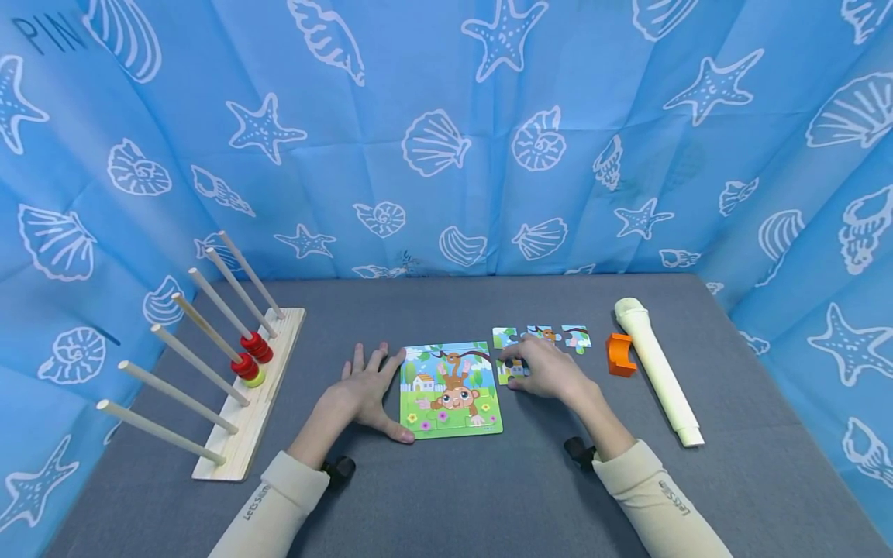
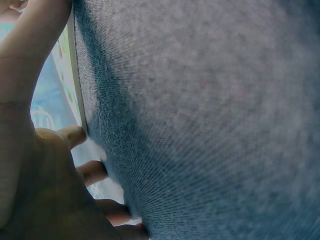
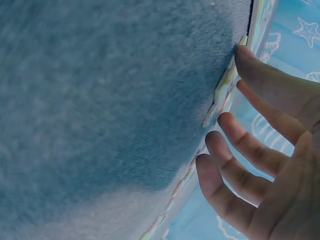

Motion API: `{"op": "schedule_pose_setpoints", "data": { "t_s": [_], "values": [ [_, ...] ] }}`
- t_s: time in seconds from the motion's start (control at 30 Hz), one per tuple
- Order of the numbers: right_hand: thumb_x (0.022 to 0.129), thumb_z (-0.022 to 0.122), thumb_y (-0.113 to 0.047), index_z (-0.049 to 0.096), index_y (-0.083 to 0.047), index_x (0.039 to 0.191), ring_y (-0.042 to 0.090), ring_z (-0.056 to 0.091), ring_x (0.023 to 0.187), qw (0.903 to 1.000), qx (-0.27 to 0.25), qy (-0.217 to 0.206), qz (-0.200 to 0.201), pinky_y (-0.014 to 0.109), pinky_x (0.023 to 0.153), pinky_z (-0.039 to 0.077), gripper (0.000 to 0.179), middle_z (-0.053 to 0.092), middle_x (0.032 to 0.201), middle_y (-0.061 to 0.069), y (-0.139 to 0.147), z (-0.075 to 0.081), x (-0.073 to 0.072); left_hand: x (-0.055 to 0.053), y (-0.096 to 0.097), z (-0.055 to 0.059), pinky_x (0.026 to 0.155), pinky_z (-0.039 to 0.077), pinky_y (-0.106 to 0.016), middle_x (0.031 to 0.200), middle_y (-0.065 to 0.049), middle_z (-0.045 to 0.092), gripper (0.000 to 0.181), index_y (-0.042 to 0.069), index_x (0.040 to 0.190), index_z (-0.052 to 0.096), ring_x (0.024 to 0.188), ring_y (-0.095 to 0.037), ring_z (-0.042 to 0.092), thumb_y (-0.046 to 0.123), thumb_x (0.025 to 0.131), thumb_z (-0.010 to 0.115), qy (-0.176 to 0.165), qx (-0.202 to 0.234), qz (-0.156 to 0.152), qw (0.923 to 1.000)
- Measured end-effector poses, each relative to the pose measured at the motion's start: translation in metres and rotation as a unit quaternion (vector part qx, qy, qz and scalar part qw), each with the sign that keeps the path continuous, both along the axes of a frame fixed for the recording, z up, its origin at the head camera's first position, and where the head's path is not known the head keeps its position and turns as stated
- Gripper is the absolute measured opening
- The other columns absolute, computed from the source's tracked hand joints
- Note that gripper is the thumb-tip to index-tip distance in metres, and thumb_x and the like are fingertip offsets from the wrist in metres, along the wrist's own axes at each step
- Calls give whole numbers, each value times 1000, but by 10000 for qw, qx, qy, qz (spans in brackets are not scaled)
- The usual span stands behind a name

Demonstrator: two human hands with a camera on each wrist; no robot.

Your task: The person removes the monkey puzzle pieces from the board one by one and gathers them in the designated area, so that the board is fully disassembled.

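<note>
We figure that piece (image 1: 505,373) is light, stiff and best grabbed by its edges; left hand's (image 1: 364,394) fingers are spread beside the puzzle (image 1: 452,390), right hand (image 1: 549,367) maybe pinching, can't tell.

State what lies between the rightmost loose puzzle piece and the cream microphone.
In the head view, an orange block lies there, beside the microphone; bare grey table separates it from the puzzle piece.

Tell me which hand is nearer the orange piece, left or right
Right. The right hand is at the loose puzzle pieces, left of the orange piece; the left hand is much farther left, at the monkey puzzle's left edge.
</note>
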State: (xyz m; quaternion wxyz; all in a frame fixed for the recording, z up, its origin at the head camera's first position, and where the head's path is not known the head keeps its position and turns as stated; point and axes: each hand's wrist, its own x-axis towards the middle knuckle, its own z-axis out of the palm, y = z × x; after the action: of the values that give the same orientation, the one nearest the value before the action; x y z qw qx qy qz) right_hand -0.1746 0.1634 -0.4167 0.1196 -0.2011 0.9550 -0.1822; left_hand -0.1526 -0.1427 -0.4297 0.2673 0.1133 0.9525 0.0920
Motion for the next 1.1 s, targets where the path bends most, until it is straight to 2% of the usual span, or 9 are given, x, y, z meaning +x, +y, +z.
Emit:
{"op": "schedule_pose_setpoints", "data": {
  "t_s": [0.17,0.27,0.4,0.43,0.73,0.9,1.1],
  "values": [
    [89,80,-18,73,-11,126,47,50,139,9999,-151,30,-7,67,106,45,38,60,142,22,-5,3,2,1,0,0,124,13,-69,172,-23,2,140,17,166,8,155,-57,-7,69,64,88,-25,1,10,10000],
    [90,80,-20,73,-11,126,43,57,130,9997,-226,-18,21,64,99,50,39,62,137,20,-10,5,3,1,-1,0,124,13,-70,172,-23,2,140,17,166,8,155,-57,-7,69,64,88,-23,8,9,10000],
    [89,81,-22,72,-11,127,31,63,108,9994,-286,-24,167,52,84,55,41,66,125,15,-21,8,6,1,-1,0,124,13,-70,172,-23,2,140,17,166,8,155,-58,-7,69,64,88,-7,24,15,10000],
    [89,81,-22,72,-11,127,30,63,111,9994,-290,2,209,52,86,55,41,67,126,15,-23,8,7,1,-1,0,124,13,-70,172,-23,2,140,17,166,8,155,-57,-7,68,64,88,-9,28,20,10000],
    [88,82,-24,72,-16,128,19,55,89,9984,-380,-264,325,35,66,47,41,63,115,10,-49,8,12,0,0,2,124,14,-69,172,-23,2,140,19,166,8,155,-57,-7,68,63,89,-45,57,39,10000],
    [87,83,-24,70,-16,130,19,55,89,9978,-403,-376,370,36,69,48,46,63,113,9,-60,5,15,0,0,4,124,14,-69,172,-22,3,140,20,167,8,155,-57,-7,68,63,89,-100,45,55,9999],
    [86,84,-25,71,-14,129,18,54,89,9957,-500,-464,623,37,76,48,46,62,108,8,-68,3,17,-1,0,5,124,15,-69,172,-22,3,139,22,167,9,155,-57,-7,69,63,89,-114,32,31,9999]
  ]
}}
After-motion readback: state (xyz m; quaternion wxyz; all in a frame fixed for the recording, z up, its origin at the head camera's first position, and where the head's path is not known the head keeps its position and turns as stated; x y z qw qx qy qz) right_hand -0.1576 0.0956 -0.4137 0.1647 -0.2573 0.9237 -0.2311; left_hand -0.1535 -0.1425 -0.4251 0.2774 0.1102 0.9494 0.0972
